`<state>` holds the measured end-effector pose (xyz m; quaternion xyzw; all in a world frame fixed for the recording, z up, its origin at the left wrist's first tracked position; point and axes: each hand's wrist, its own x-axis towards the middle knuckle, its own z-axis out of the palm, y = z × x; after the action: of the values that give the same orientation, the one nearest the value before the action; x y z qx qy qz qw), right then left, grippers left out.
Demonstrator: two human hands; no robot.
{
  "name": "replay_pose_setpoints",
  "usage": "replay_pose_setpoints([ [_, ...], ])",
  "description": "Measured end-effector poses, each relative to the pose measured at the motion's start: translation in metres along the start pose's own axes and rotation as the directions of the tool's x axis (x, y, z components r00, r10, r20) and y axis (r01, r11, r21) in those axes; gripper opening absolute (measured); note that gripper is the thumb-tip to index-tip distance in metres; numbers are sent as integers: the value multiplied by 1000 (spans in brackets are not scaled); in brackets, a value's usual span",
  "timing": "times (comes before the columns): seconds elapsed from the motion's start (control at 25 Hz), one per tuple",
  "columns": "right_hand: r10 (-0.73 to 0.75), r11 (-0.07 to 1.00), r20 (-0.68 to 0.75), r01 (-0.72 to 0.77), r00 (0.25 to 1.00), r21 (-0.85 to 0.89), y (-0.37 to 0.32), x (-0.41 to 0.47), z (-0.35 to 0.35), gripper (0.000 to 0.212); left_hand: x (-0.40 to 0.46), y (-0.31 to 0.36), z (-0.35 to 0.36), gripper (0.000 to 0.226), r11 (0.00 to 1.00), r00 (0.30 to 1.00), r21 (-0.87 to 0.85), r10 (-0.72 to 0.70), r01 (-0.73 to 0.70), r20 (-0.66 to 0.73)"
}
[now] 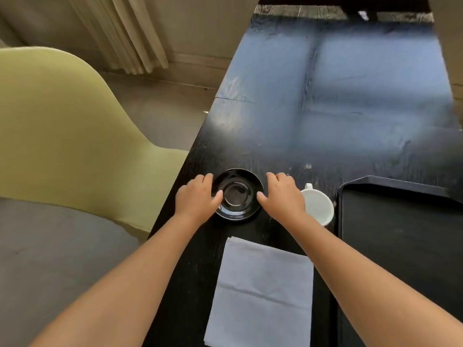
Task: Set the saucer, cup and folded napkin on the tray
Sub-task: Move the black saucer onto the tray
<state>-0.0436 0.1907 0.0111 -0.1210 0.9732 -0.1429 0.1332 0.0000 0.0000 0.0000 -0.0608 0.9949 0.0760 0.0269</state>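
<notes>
both hands (196, 196) seemingly grip the black saucer (236, 194) on the table (325, 108).

Soft, dim daylight from the far end lays a broad bluish glare over the dark table (350, 96) and small glints on the saucer (236, 194), while the picture is slightly blurred and wide-angle-warped toward its edges.

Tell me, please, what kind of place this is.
Probably a café or hotel lounge, though I cannot be sure: a black serving tray sits on a dark table beside a saucer and cup, with a green upholstered chair and pale curtains.
</notes>
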Motion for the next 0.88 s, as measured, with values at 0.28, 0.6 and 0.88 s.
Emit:
replay_pose_setpoints([
  [0.28,112,994,110,-110,988,-26,6,29,49,31,28,-24,48,49,999,991,29,34,-38,131],
  [0.6,253,840,120,-279,960,466,10,30,70,32,21,-21,59,48,883,976,-439,-88,169,198],
  [0.88,250,624,46,-197,967,756,28,-13,9,45,-14,16,5,53,602,944,-743,-304,292,125],
])
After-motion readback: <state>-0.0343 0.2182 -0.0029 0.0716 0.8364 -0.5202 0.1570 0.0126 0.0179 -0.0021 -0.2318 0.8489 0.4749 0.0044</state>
